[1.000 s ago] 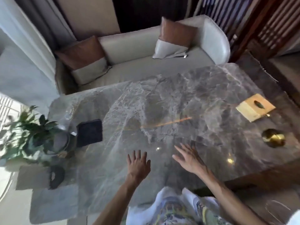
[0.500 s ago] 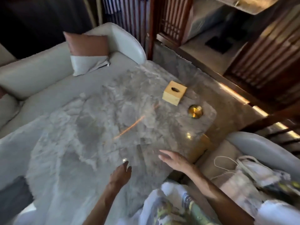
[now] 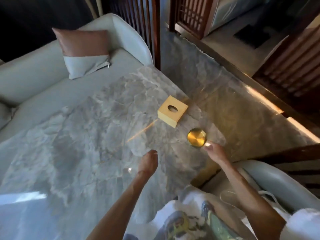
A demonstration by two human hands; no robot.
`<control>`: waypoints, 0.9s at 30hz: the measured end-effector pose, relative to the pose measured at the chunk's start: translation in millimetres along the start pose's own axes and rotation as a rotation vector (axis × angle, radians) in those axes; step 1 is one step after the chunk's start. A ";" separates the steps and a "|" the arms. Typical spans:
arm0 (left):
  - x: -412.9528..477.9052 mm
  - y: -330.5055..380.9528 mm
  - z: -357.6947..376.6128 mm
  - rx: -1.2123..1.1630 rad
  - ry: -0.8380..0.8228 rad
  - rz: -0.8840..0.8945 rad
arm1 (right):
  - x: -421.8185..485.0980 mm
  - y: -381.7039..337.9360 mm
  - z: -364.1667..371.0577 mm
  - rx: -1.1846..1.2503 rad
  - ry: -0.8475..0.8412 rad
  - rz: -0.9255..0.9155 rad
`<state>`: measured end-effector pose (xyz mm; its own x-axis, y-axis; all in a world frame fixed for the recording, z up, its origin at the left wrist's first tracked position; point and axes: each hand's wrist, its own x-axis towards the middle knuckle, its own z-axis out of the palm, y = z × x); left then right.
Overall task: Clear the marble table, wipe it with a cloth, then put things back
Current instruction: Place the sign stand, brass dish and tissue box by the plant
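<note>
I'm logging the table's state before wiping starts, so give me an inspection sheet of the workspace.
Surface: marble table, glossy, mostly bare.
Job's things: wooden box and gold dish on the table near its right end; no cloth seen.
Clutter: nothing seen.
Grippers: left hand empty, over the table; right hand reaching, fingertips at the dish's near edge, contact unclear.
Cables: nothing seen.
Surroundings: sofa with cushion behind; wooden screens; chair at right.
</note>
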<state>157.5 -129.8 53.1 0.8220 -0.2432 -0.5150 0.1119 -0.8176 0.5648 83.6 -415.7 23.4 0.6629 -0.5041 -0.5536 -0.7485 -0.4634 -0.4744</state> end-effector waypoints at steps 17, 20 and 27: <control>127.4 128.9 125.9 -0.381 -0.186 -0.384 | 101.5 -1.3 -33.4 0.063 -0.310 0.012; 126.4 124.0 124.5 -0.499 -0.185 -0.421 | 106.7 2.0 -30.8 0.152 -0.324 0.011; 96.1 90.8 97.8 -0.820 -0.006 -0.473 | 97.4 -25.7 -7.4 0.164 -0.393 -0.065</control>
<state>192.0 -278.5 -8.2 0.5881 0.0146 -0.8087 0.7924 -0.2109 0.5724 167.5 -458.3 -13.2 0.6754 -0.1468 -0.7227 -0.7193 -0.3473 -0.6016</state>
